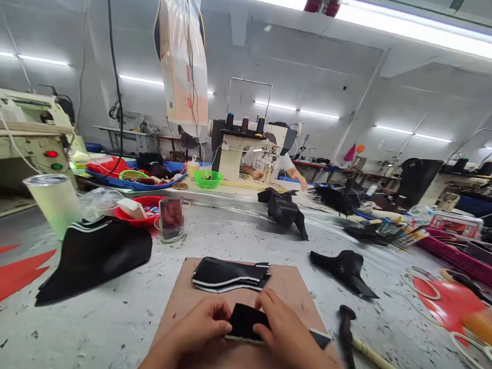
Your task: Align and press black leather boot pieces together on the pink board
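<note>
Between my two hands is a black leather piece (248, 322) with a pale lower edge, over a pinkish-brown board (180, 302). My left hand (205, 324) pinches its left end between thumb and fingers. At the right end, my right hand (279, 328) grips it with the thumb on its face and fingers at the top edge. Just beyond lies a stack of black leather pieces with white edging (226, 274). Part of another dark piece (321, 338) shows beside my right wrist. A hammer (348, 333) with a dark head lies right of the board.
Black cut pieces (100, 251) lie at left, near a tumbler (54, 202), a red basin (148, 218) and a glass mug (171, 220). A formed black leather piece (344, 271) rests at right, before a magenta basket (457, 256). Across the table, a person (284, 164) sits behind a sewing machine (249, 154).
</note>
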`<state>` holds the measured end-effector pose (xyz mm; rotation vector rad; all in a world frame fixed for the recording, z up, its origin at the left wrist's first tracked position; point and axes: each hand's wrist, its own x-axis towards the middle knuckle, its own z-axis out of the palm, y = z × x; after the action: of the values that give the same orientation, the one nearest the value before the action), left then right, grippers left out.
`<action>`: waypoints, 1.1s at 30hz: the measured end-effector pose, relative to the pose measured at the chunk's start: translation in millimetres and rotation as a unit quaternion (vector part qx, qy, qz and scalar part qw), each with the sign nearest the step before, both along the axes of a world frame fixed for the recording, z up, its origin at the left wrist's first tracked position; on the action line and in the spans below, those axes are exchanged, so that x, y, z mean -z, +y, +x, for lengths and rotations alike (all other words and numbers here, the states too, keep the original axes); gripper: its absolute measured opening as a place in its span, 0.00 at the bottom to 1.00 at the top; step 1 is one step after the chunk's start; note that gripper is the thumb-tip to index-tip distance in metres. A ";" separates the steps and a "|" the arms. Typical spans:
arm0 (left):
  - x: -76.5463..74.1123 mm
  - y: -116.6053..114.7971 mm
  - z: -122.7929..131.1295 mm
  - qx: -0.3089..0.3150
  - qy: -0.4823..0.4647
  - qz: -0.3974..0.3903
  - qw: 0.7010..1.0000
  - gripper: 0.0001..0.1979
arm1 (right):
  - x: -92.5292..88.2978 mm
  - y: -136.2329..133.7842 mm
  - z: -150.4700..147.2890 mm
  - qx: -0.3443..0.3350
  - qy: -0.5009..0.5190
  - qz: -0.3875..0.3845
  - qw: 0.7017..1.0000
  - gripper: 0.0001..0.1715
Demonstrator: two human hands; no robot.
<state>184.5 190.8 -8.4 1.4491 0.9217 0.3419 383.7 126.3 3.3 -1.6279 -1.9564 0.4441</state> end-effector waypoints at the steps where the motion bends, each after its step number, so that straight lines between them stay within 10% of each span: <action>1: -0.3 -1.3 1.1 0.006 -0.003 -0.010 1.000 0.08 | 7.2 -6.0 -2.3 -0.005 0.001 0.038 0.999 0.17; 7: -3.8 -5.3 2.6 0.017 -0.003 -0.029 0.999 0.07 | 34.3 -11.5 -30.3 -0.100 -0.016 0.174 0.980 0.16; 33: -2.2 -6.3 5.4 0.008 0.003 -0.045 0.999 0.13 | 44.5 -12.5 -44.4 -0.066 0.041 0.141 0.987 0.17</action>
<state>189.9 184.6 -6.2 1.3751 0.9190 0.2812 339.3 113.8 -41.2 -1.2892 -1.9701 0.2647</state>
